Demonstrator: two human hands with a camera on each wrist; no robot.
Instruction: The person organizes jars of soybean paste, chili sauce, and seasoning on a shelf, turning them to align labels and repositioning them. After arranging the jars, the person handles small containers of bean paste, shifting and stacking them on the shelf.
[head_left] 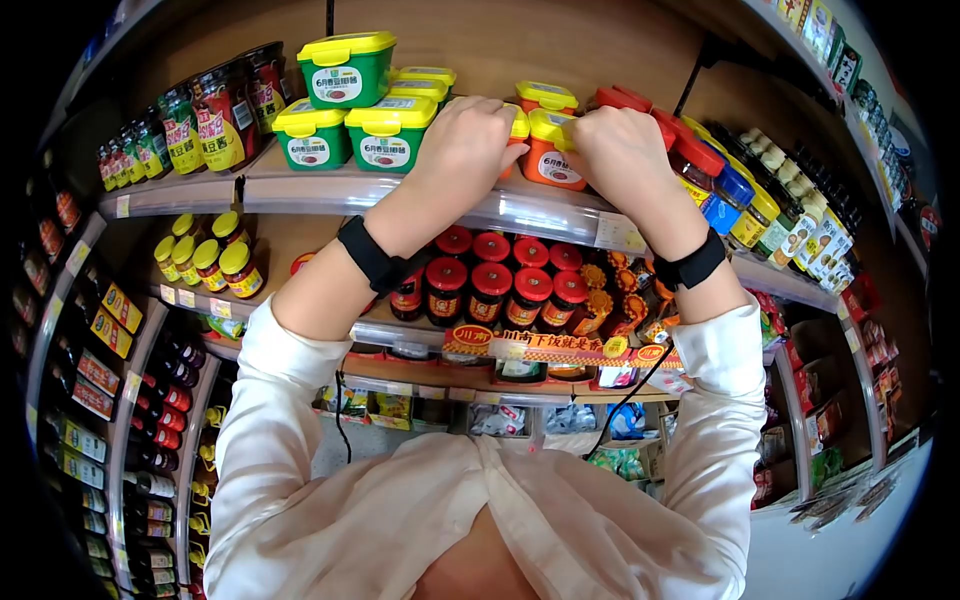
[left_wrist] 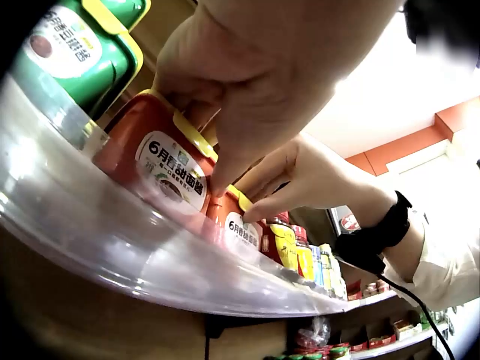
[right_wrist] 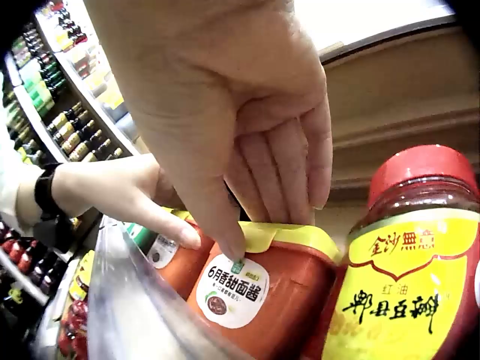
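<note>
Both hands are at two orange sauce tubs with yellow lids, side by side at the front of the shelf. In the left wrist view, the left hand [head_left: 468, 145] grips the left tub [left_wrist: 124, 154], thumb at its front and fingers over the lid. The right hand [head_left: 625, 150] grips the right tub [right_wrist: 296, 289], its thumb pressed below the lid's front edge and its fingers reaching over the top. A third orange tub [head_left: 546, 95] stands behind. Green tubs [head_left: 385, 150] with yellow lids are stacked to the left.
A clear plastic strip [head_left: 400, 195] lines the shelf's front edge. Right of the tubs stands a red-lidded jar [right_wrist: 405, 277] with a yellow label. Glass jars [head_left: 222, 120] fill the left end. Red-lidded jars [head_left: 490, 280] occupy the shelf below. Black cables [head_left: 640, 385] hang near the sleeves.
</note>
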